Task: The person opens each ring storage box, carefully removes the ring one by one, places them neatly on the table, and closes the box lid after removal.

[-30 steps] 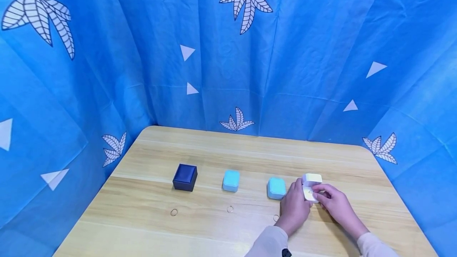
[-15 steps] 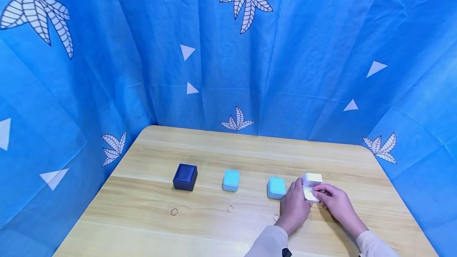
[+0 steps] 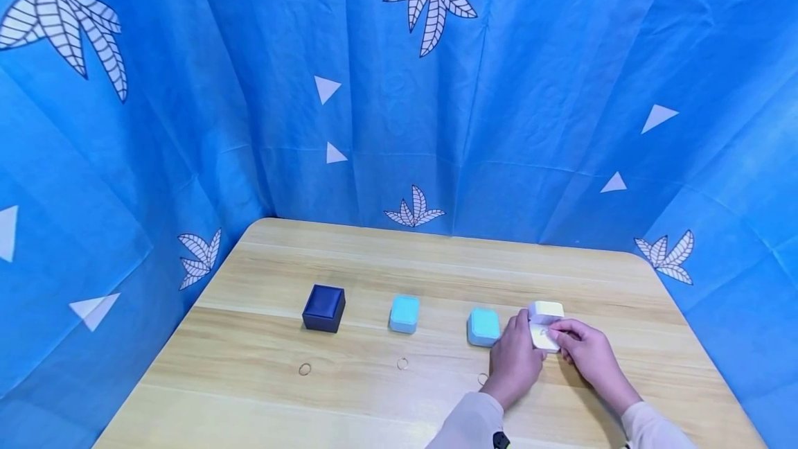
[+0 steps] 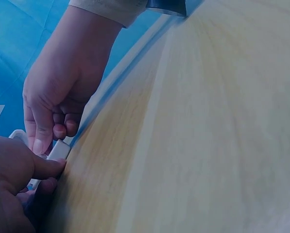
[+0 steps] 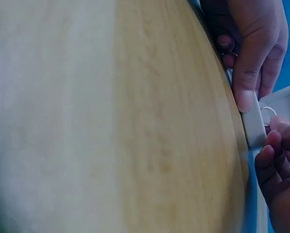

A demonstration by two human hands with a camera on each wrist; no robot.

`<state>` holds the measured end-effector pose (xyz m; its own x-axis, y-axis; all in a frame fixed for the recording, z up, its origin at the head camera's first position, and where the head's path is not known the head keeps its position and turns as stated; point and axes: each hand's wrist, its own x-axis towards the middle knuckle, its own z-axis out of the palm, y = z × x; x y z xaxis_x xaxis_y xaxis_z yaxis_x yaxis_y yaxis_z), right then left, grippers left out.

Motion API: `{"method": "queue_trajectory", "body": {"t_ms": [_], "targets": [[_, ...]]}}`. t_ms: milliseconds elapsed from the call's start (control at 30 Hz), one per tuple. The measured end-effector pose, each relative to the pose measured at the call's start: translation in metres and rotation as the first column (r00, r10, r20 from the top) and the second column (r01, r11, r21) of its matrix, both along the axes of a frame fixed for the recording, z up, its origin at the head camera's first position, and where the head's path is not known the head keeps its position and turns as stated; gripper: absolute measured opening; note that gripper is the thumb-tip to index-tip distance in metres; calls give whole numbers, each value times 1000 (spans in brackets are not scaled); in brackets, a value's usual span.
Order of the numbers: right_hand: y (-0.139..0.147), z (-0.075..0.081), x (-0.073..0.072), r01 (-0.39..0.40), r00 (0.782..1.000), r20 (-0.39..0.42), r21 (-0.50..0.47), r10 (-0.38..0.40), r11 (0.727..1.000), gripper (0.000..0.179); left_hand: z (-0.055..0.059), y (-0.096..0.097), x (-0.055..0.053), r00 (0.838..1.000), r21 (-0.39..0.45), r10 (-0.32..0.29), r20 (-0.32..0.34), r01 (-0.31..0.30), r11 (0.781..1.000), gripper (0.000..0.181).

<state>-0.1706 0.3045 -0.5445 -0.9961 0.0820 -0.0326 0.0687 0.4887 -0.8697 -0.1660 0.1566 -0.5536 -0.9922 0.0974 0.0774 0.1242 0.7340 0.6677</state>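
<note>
A white ring box [image 3: 544, 342] stands with its lid raised at the right of the table. My left hand [image 3: 516, 359] grips its left side, the thumb [image 5: 247, 99] against the front wall. From the right, my right hand [image 3: 589, 355] reaches in, and its thumb and forefinger pinch a thin ring [image 5: 268, 114] at the box's insert. The right hand's other fingers [image 5: 267, 158] are curled beside the box. In the left wrist view the left thumb and right fingers cover most of the white box [image 4: 59, 150].
Left of the hands stand two turquoise boxes [image 3: 483, 327] [image 3: 404, 314] and a dark blue box [image 3: 323, 308], all with lids down. In front of them lie rings [image 3: 304, 369] [image 3: 402, 364] [image 3: 483, 379], the last close to the left wrist. A blue curtain [image 3: 399, 89] hangs behind the table.
Both hands stay at the white ring box. The right thumb and forefinger have shifted only slightly at the ring; the other boxes and rings keep their places.
</note>
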Motion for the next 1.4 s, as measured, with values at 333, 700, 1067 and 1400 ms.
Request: {"method": "queue_trajectory", "body": {"t_ms": [333, 700, 1067, 1400], "targets": [[-2, -1, 0, -18, 997, -67, 138, 27, 990, 12, 0, 1, -1, 1000, -13, -5, 4, 5, 1000, 76], [-3, -3, 0, -15, 995, -93, 158, 30, 987, 12, 1, -1, -1, 1000, -8, -5, 0, 5, 1000, 76], [-8, -3, 3, 58, 989, -142, 165, -34, 985, 10, 0, 0, 0, 1000, -9, 1, 6, -1, 1000, 76], [-3, 4, 10, 103, 994, -55, 111, -97, 988, 17, -1, 1, 0, 1000, 18, -1, 12, 1, 1000, 79]]}}
